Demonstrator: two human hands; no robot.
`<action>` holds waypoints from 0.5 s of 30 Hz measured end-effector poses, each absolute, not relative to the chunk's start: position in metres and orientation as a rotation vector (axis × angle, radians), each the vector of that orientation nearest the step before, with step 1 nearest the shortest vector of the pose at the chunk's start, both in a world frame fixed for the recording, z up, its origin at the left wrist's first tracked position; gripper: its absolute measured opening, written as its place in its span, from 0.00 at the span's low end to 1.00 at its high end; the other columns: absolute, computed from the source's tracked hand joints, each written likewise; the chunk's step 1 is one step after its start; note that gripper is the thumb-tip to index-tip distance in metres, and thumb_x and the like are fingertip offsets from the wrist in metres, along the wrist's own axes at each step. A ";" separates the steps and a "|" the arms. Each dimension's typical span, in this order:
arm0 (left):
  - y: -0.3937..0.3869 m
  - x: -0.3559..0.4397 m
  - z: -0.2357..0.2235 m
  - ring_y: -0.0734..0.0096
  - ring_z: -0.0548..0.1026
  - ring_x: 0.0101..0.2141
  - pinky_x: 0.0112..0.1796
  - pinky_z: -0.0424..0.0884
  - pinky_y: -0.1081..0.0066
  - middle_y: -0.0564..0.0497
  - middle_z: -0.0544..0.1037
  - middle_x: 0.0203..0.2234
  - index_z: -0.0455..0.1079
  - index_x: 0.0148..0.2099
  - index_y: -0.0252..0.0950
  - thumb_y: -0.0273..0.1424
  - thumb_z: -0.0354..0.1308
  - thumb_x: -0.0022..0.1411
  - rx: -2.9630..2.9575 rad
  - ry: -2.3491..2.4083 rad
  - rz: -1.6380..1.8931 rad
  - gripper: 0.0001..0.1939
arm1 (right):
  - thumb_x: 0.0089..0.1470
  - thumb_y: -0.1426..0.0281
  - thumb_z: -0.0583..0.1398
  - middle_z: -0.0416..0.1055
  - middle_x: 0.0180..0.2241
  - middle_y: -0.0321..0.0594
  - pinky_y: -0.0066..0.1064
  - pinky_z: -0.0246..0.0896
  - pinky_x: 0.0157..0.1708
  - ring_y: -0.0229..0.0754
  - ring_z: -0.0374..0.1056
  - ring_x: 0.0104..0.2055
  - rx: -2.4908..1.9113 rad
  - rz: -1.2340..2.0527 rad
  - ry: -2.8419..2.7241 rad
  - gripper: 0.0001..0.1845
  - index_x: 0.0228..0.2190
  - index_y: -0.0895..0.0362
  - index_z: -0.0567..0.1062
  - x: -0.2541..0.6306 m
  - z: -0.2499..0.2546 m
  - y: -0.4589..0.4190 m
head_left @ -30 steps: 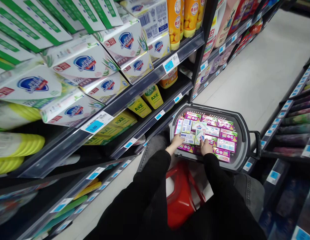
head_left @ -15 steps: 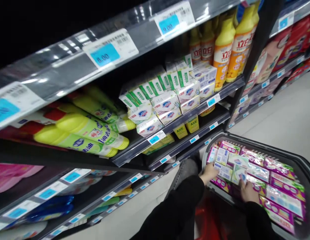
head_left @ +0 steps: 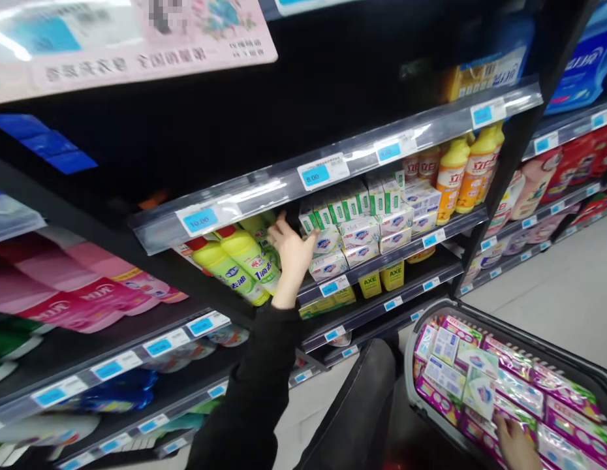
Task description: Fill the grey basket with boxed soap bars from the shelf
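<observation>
My left hand (head_left: 292,256) reaches into the middle shelf with fingers and thumb apart. Its thumb is at the left end of the stacked white-and-green soap boxes (head_left: 358,236), and its other fingers are beside the yellow-green detergent bottles (head_left: 247,261), which lean on their sides. Nothing shows in its grasp. At the lower right, my right hand (head_left: 516,445) lies over purple multi-packs (head_left: 572,421) in a dark basket (head_left: 410,372), its fingers stretched out and partly cut off by the frame. Near its fingertips lies a soap box (head_left: 480,391), among others on the packs.
Yellow-and-orange bottles (head_left: 453,179) stand right of the soap. A shelf edge with price tags (head_left: 327,171) runs just above my left hand. Pink packs (head_left: 88,287) fill the left shelf, and yellow AXE bottles (head_left: 382,279) stand below. My knee (head_left: 365,385) is beside the basket.
My left hand has left the basket and moved up and left into the shelf by the soap boxes. My right hand has shifted off the soap box, lower onto the packs. The view has tilted upward.
</observation>
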State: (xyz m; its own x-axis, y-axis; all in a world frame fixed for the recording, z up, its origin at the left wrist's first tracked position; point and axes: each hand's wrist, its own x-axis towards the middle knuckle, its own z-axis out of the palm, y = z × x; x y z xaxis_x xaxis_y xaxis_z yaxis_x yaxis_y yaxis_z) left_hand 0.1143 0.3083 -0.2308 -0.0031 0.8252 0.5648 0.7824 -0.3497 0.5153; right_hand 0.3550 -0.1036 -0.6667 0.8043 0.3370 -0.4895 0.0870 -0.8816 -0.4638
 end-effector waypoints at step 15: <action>0.268 0.063 -0.216 0.54 0.77 0.47 0.52 0.71 0.56 0.42 0.79 0.46 0.68 0.57 0.33 0.33 0.56 0.60 2.150 1.466 1.363 0.23 | 0.45 0.44 0.47 0.80 0.30 0.47 0.49 0.72 0.45 0.61 0.77 0.43 -2.374 0.738 -0.362 0.28 0.31 0.47 0.78 0.331 -0.633 -0.124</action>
State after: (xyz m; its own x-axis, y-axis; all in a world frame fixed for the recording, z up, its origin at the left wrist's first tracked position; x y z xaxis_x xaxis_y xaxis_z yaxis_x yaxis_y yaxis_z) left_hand 0.0630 0.2683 -0.2163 0.0807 0.8170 0.5709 0.6289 -0.4861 0.6068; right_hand 0.3308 -0.1238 -0.6335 0.8063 0.4191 -0.4174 0.0730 -0.7707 -0.6330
